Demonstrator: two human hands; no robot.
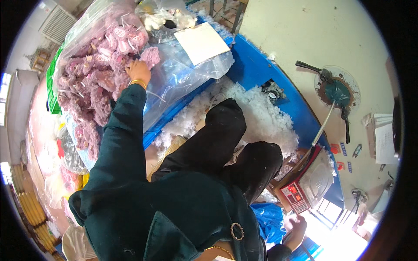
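My left hand point(138, 71) reaches out to a heap of mauve plush skins point(93, 76) in a clear plastic bag. Its fingers are closed on the fluffy fabric at the heap's right edge, beside a paler pink plush piece point(150, 56). Which part the fingertips grip is partly hidden by the hand. Low on the right, my right hand point(297, 231) is beside a blue plastic bag point(269, 219), just below a red digital scale point(295, 195). Its fingers look apart and hold nothing that I can see; bright light washes out the area.
White stuffing point(261, 117) fills a blue-walled bin point(278, 74) around my knees. A cream card point(202, 42) lies on clear plastic point(174, 78) at the top. On the right, a pale machine panel point(291, 30) carries a nozzle fitting point(336, 92) with black handles. A green crate point(54, 82) borders the heap.
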